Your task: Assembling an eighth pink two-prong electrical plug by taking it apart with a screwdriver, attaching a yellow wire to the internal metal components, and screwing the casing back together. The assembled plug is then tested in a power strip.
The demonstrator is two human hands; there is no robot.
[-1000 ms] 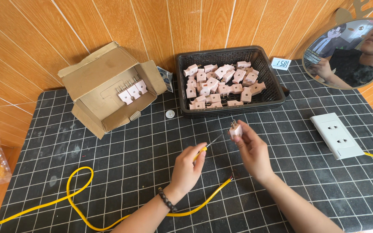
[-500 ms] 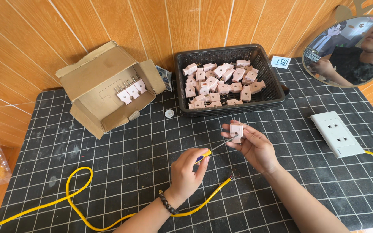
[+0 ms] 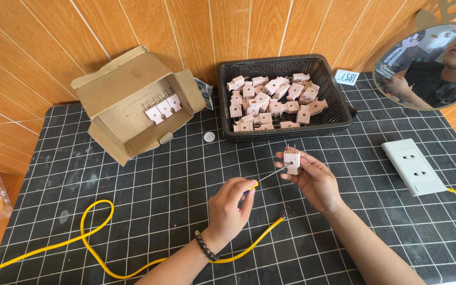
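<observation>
Right hand [image 3: 312, 177], centre-right of frame: fingers closed around a small pink plug [image 3: 292, 160], held upright just above the tabletop [image 3: 133, 211], its two prongs pointing up.

Left hand [image 3: 229, 207], lower centre: closed on a screwdriver [image 3: 266, 176] with a yellow handle. The thin shaft runs up and to the right, its tip touching the side of the plug. Dark bead bracelet on the left wrist.

Yellow cable [image 3: 96, 248]: loops across the lower left of the frame and passes under the left forearm; its cut end lies on the tabletop just below the right hand.

Black basket [image 3: 339, 113], upper centre: full of loose pink plugs of the same kind.

Cardboard box [image 3: 127, 89], upper left, lying on its side, flaps open: three more plugs inside.

White button-like disc [image 3: 209, 136] on the tabletop between box and basket.

White wall socket plate [image 3: 413, 166] at right edge, lying flat, well apart from the hands.

Round mirror [image 3: 428, 63] at upper right leans against the wood panel wall.
</observation>
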